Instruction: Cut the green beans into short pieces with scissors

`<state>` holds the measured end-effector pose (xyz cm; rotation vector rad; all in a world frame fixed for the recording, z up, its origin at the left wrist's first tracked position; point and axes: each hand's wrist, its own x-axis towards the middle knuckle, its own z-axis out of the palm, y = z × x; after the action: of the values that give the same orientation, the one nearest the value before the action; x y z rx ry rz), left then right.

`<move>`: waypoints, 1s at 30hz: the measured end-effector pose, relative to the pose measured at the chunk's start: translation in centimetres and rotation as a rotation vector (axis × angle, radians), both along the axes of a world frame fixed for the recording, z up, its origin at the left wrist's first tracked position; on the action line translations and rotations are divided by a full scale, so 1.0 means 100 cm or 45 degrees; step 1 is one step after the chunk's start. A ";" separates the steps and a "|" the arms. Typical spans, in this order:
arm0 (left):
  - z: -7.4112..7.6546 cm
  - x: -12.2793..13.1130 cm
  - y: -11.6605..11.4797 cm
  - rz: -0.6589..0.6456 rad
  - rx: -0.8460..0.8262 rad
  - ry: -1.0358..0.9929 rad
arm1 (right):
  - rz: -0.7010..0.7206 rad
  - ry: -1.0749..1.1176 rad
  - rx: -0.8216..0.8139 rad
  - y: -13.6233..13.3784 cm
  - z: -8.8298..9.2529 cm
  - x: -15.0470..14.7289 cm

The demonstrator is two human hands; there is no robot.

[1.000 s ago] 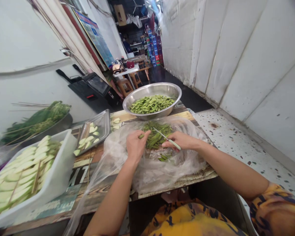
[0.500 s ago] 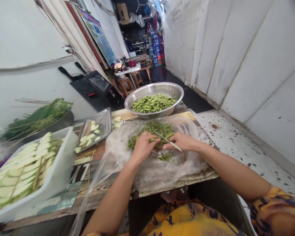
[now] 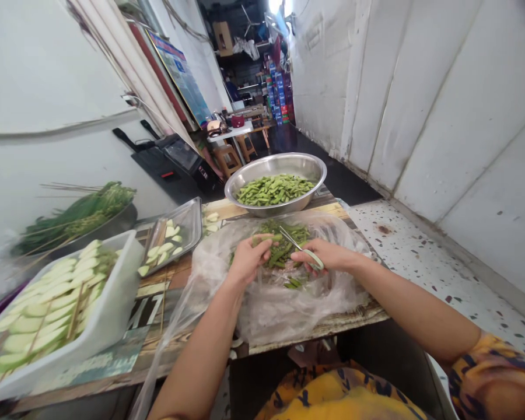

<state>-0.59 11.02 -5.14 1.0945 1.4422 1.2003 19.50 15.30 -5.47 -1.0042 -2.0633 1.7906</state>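
My right hand (image 3: 321, 255) grips a pair of scissors (image 3: 310, 252) by light-coloured handles, the slim blades parted and pointing up and left. Between the thumb and fingers of my left hand (image 3: 250, 256) is a green edamame pod (image 3: 262, 237), just left of the blade tips. Both hands are over a clear plastic bag (image 3: 271, 318) spread on the table, with a heap of edamame pods (image 3: 282, 251) on it. A few loose pods (image 3: 294, 283) lie nearer me on the plastic. Behind the bag, a steel basin (image 3: 319, 172) holds many more pods.
A white plastic bin (image 3: 126, 265) of skewered pale green slices stands at left. Beside it are a metal tray (image 3: 196, 224) with cut pieces and sticks, and a dark bowl (image 3: 122, 219) of leafy greens. The wooden table's front edge (image 3: 319, 333) is close to my lap.
My hands have moved apart, the left one shifting left with a pod. The scissors have opened and their blades now point more steeply upward. The camera view has tilted slightly.
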 end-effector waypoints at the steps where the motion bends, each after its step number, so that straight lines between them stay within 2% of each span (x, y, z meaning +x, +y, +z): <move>1: 0.001 0.000 0.000 -0.017 -0.027 -0.057 | 0.016 0.009 -0.007 -0.001 0.000 0.000; 11: 0.001 0.008 -0.004 -0.105 -0.108 -0.131 | 0.019 0.052 0.079 0.000 -0.007 0.000; 16: 0.002 0.005 -0.001 -0.022 -0.074 -0.222 | -0.062 0.061 0.069 -0.002 -0.002 -0.001; 22: 0.009 -0.008 0.004 0.058 -0.072 -0.434 | -0.195 0.067 0.031 0.008 -0.008 -0.001; 24: 0.008 -0.011 0.003 0.073 -0.093 -0.242 | -0.201 0.082 0.044 0.009 -0.009 -0.001; 28: -0.003 -0.012 -0.001 0.014 0.001 0.795 | -0.207 0.068 0.048 0.006 -0.004 -0.001; 30: -0.011 -0.011 -0.001 -0.070 0.001 1.206 | -0.194 0.046 0.057 0.005 -0.002 -0.001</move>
<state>-1.72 10.87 -6.20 1.8154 2.0664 0.6274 19.41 15.80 -5.64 -1.0775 -1.9402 1.6675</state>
